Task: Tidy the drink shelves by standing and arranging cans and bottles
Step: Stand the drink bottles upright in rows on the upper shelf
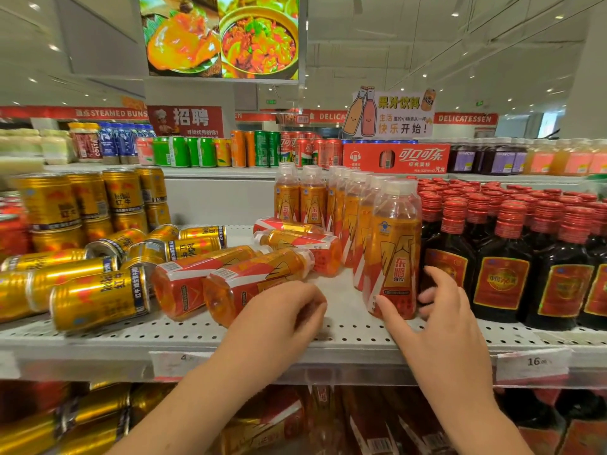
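A single wide-angle view is taken from head height, directed forward and slightly down at a perforated shelf seen at close range. Both forearms are seen entering from the bottom edge, and the ceiling is included above. No second view is provided.

I observe both forearms entering from the lower edge of the view, bare, extended forward and converging slightly toward the middle. The left hand sits palm down, wrist roughly level, fingers curled inward and bunched at the tips; the fingertips show motion blur, so I cannot confirm whether they are pinched closed. The right hand is spread, palm turned inward to the left, thumb stretched out to the left and well apart from the fingers. Its index finger is raised above the others, which are partly bent. The two hands are near each other but apart.
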### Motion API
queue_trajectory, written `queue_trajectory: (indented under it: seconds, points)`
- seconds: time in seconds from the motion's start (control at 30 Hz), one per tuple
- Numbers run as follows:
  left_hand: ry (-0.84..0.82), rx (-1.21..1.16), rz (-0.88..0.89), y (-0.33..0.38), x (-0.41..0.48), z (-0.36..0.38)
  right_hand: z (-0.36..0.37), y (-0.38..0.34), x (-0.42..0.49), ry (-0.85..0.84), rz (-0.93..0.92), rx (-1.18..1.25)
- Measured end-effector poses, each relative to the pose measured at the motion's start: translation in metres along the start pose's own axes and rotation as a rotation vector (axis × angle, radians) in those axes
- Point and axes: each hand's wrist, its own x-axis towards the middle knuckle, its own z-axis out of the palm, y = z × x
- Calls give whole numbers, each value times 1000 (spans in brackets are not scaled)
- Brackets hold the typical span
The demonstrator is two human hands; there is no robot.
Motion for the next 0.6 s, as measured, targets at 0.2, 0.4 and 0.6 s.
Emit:
queue_trajectory:
  seconds: [0.2, 0.4, 0.6]
  points:
    - [35, -13, 114, -18, -23, -4, 2, -5, -9, 121, 40, 78]
    - [27, -60, 219, -26, -24, -5, 24, -49, -64, 203, 21, 85]
    - [-23, -93, 317, -37, -28, -42, 48, -103, -88, 67, -22, 48]
